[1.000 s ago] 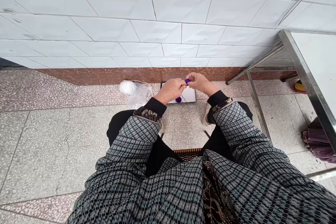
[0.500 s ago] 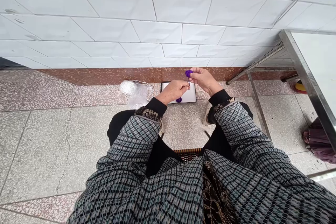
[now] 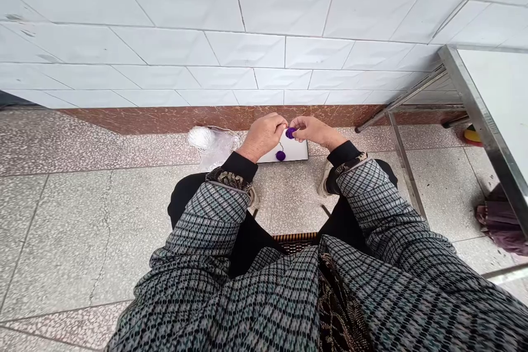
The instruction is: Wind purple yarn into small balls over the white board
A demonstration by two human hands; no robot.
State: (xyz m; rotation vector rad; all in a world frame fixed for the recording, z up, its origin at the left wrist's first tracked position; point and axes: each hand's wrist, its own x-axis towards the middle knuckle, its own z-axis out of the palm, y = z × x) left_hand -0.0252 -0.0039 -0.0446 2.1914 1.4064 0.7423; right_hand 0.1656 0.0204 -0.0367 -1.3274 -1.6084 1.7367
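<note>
My right hand (image 3: 315,131) pinches a small purple yarn ball (image 3: 291,133) between thumb and fingers. Just left of it, my left hand (image 3: 264,133) is closed in a pinch on a thin strand of yarn (image 3: 282,146), mostly hidden by the fingers. That strand hangs down to a second purple yarn ball (image 3: 280,155), which rests near the front edge of a white tray with a dark rim (image 3: 297,150) on the floor. Both hands are held above the tray, fingertips close together, and cover much of it.
Left of the tray lie a ball of white yarn (image 3: 201,137) and a clear plastic bag (image 3: 217,149). A tiled wall (image 3: 247,49) rises behind. At the right stands a metal-framed table (image 3: 490,121); dark purple cloth (image 3: 501,220) shows beneath it.
My right hand has lowered the purple ball and brought it left. My left hand has risen slightly and turned, so the strand to the ball on the tray now shows.
</note>
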